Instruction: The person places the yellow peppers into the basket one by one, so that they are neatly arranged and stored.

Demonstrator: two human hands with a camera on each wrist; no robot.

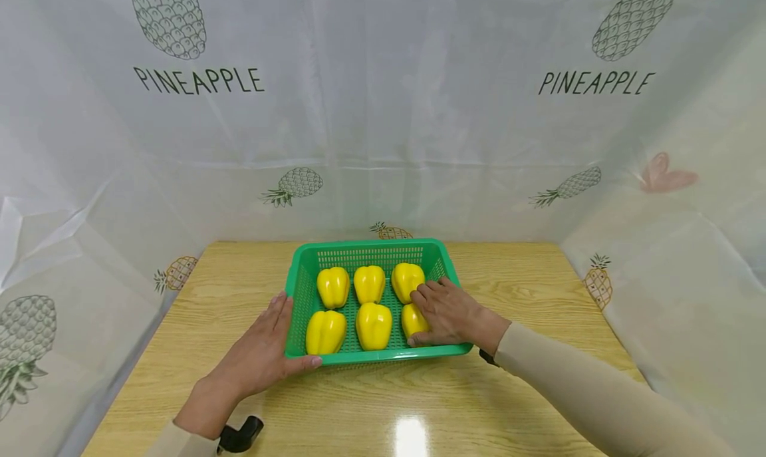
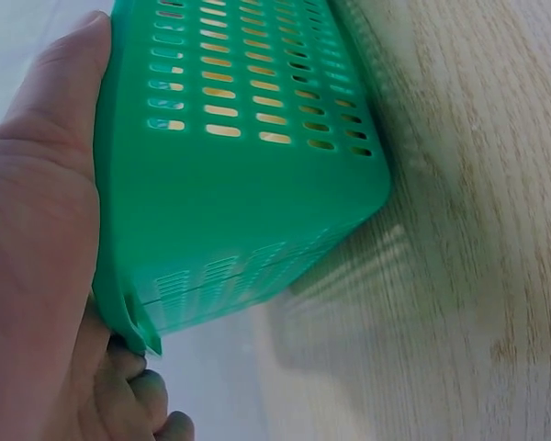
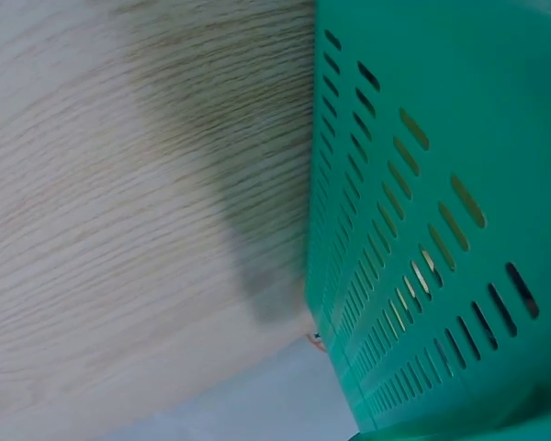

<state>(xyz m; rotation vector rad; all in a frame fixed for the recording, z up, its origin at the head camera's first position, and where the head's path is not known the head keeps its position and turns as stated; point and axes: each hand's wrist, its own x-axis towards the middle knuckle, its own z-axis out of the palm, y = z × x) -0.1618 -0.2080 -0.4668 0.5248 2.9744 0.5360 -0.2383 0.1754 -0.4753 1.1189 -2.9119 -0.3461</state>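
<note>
A green plastic basket (image 1: 383, 356) with slotted walls holds several yellow bell peppers (image 1: 374, 326) in two rows. My left hand (image 1: 254, 350) rests against its front left corner, thumb along the front rim and fingers against the left side. In the left wrist view, the thumb (image 2: 69, 69) lies by the basket's rim (image 2: 110, 165). Inside the basket, my right hand (image 1: 449, 312) holds the front right bell pepper (image 1: 413, 320) between thumb and fingers, covering part of it. The right wrist view has only the basket's outer wall (image 3: 496, 119), with the hand out of sight.
The basket stands on a wooden table (image 1: 509, 277), near its back edge. A pale curtain (image 1: 383, 111) printed with pineapples hangs behind and along both sides. Black straps with a black device (image 1: 241, 434) sit at the wrists.
</note>
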